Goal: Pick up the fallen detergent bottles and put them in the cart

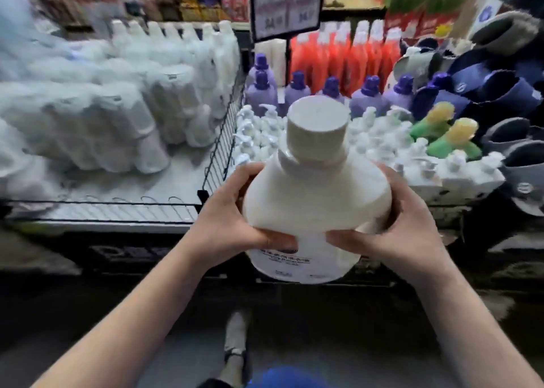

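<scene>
One white detergent bottle [316, 199] is held upright at near centre, left hand [232, 225] and right hand [391, 228] both clasping its shoulders; deposit is outstanding, no cart is identifiable, and the tipped white bottles [132, 122] far left apparently remain.

The left hand [232, 225] and right hand [391, 228] are bare, and both forearms [141, 314] are uncovered down to the lower edge. Between them is one foot in a light grey shoe [237, 336] with a dark band near the ankle, beside a blurred patch of blue clothing [287, 377].
</scene>
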The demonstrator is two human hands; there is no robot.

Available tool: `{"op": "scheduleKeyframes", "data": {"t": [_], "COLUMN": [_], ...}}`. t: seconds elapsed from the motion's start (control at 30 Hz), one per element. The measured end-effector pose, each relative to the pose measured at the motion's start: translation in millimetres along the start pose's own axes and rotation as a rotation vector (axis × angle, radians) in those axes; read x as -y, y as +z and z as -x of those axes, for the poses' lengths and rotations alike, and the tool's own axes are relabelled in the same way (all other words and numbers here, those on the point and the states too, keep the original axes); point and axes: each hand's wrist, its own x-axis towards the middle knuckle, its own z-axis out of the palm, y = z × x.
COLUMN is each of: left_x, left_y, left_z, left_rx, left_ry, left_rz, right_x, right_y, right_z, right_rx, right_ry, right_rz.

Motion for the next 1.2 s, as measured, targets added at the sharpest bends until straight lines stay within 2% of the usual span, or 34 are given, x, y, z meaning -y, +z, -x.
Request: {"op": "scheduleKeyframes", "data": {"t": [0.2, 0.4, 0.7, 0.9, 1.2], "left_x": [5.5, 14.9, 64.3, 80.1, 100.2], "left_y": [-83.0, -161.9, -337.4, -474.3, -622.6], "left_z": [102.3, 196.9, 349.0, 446.9, 535.0], "left_rx": [-0.359, -0.593, -0.923, -1.015, -1.124], "left_ry": [-0.112, -0.218, -0.290, -0.340, -0.409], "left_rz": [-0.069, -0.069, -0.052, -0.190, -0.274], "right_x": [25.7, 55.0, 122.2, 171.3, 241.4], "right_y": [104.6, 228.5, 486.2, 658.4, 844.8], "right_z": [-16.5, -16.6, -5.9, 28.9, 43.2], "right_rx": [0.335, 0.606, 0.899, 1.012, 1.143], "right_ry": [-0.099, -0.151, -0.276, -0.274, -0.283], "right_rz": [-0.119, -0.241, -0.217, -0.275, -0.347]}}
